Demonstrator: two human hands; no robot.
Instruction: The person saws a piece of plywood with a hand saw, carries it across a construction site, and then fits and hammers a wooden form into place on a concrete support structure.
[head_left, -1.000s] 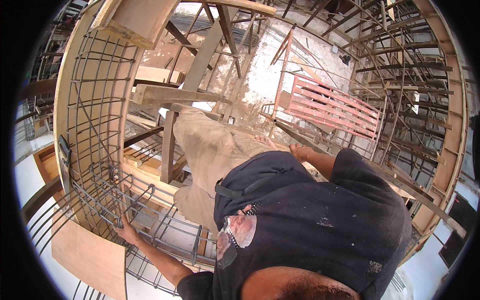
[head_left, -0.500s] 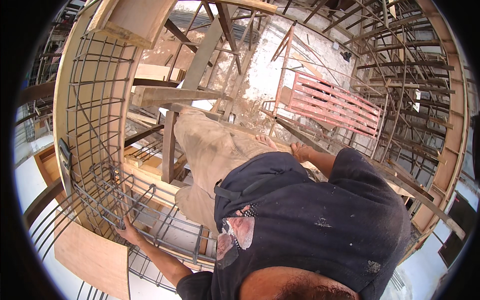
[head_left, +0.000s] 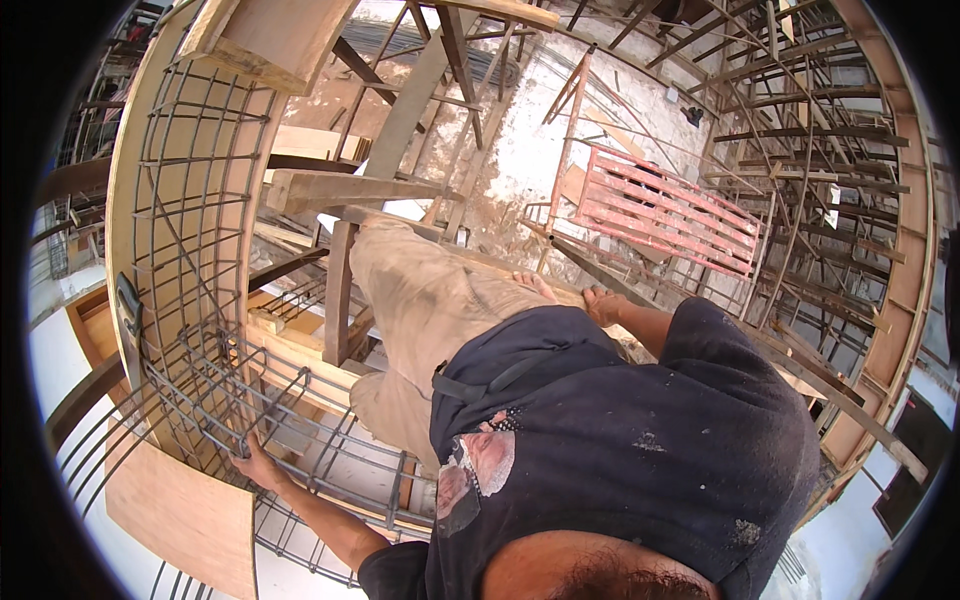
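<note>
My left hand (head_left: 260, 464) is closed around a steel bar at the corner of a rebar cage (head_left: 330, 440), low on the left. The cage is made of long bars tied with stirrups, and another rebar cage (head_left: 195, 190) runs up from this corner inside a wooden form. Farther right, my right hand (head_left: 603, 306) grips the edge of a wooden plank (head_left: 568, 295), its fingers curled over the wood. A bare foot (head_left: 533, 284) rests beside that hand. A handsaw (head_left: 130, 308) with a dark handle hangs at the left form board.
Plywood sheet (head_left: 180, 515) lies below the left cage. Timber props and a wooden beam (head_left: 340, 192) cross ahead. On the floor below stand a red slatted metal frame (head_left: 670, 210) and rods. Many timber supports (head_left: 810, 150) fill the right side, beside a long wooden form (head_left: 905, 250).
</note>
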